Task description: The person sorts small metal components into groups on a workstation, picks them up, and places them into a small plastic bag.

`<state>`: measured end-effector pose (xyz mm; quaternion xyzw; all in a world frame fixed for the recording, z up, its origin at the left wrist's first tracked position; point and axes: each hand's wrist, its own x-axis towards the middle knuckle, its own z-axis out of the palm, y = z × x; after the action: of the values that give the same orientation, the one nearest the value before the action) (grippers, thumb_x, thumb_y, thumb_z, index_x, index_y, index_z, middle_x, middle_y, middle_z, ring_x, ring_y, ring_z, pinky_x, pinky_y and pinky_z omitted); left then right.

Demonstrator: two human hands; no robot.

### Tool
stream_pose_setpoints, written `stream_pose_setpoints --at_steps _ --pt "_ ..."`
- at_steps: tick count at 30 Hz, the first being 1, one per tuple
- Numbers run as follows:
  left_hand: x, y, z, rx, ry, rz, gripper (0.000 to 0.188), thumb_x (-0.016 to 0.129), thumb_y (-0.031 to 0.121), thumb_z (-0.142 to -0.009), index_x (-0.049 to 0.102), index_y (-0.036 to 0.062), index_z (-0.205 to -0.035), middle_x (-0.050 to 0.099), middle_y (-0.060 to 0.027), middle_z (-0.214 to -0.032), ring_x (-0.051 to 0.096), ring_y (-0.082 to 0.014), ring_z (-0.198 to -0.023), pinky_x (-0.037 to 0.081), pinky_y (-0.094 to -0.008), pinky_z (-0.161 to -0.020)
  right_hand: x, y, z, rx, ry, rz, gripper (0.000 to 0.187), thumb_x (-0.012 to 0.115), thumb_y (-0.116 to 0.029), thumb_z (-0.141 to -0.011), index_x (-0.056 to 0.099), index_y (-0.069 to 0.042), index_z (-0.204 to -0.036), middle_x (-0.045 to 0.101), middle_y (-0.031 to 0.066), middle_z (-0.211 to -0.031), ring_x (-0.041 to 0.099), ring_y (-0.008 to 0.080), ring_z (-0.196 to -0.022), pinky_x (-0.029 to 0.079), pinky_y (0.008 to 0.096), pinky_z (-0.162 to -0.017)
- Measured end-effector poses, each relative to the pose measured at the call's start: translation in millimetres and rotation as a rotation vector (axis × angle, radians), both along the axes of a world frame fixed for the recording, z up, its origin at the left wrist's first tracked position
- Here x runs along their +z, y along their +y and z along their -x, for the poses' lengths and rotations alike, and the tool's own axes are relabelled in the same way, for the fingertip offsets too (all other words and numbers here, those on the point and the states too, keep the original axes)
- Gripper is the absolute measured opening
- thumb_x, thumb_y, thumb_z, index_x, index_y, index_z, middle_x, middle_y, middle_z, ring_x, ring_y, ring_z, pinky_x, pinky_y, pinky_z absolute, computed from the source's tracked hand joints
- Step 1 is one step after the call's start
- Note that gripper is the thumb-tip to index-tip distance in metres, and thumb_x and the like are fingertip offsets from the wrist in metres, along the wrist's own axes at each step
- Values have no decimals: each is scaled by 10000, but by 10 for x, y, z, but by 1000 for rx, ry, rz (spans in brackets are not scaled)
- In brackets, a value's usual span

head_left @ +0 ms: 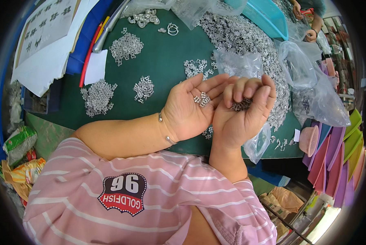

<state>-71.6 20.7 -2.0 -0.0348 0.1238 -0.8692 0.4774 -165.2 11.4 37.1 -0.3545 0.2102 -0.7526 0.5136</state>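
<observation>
Palm up and cupped, my left hand [186, 107] carries a few small silvery metal pieces [202, 99] near the base of its fingers. My right hand [241, 118] is beside it, touching it, its palm turned up too. Its fingers curl over more of the same pieces [241, 105], partly hidden by them. Beyond my fingertips lies a loose scatter of these pieces [195, 67] on the green tabletop [166, 53]. A clear plastic bag [240, 63] rests just past my right hand.
A large heap of metal pieces [248, 41] spreads along the right, under a teal basket [264, 16]. Small piles [98, 98] sit at left, near a red pencil [91, 55] and papers [44, 36]. Colourful bins [334, 159] stand at right. Another person's hand [311, 35] shows at far right.
</observation>
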Motion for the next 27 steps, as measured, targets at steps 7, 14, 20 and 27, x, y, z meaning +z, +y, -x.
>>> stream_pose_setpoints --at_steps 7,14,20,27 --pt "186 -16 -12 8 -102 -122 469 284 270 -998 466 -67 -1268 432 -191 -1386 414 -270 -1286 294 -371 -1113 -7 16 38 -138 131 135 218 392 -213 -1007 470 -55 -1134 443 54 -782 414 133 -641 371 248 -523" --pt "144 -34 7 6 -99 -135 466 293 272 -996 475 -68 -1258 451 -200 -1364 424 -277 -1277 295 -373 -1117 -86 11 35 -179 226 245 227 360 -210 -1011 460 -48 -1135 438 81 -854 425 164 -741 405 299 -684" --pt "171 -40 -18 5 -83 -169 461 304 257 -988 471 -81 -1253 442 -211 -1367 410 -309 -1285 290 -388 -1124 -96 6 41 -179 242 287 240 345 -216 -1012 455 -40 -1133 440 91 -882 431 172 -762 404 305 -723" --pt "168 -44 -28 2 -79 -158 459 308 253 -987 462 -79 -1264 420 -216 -1384 402 -316 -1289 286 -391 -1126 -127 16 80 -180 275 296 249 342 -223 -1011 450 -40 -1139 450 99 -899 439 177 -767 408 307 -731"
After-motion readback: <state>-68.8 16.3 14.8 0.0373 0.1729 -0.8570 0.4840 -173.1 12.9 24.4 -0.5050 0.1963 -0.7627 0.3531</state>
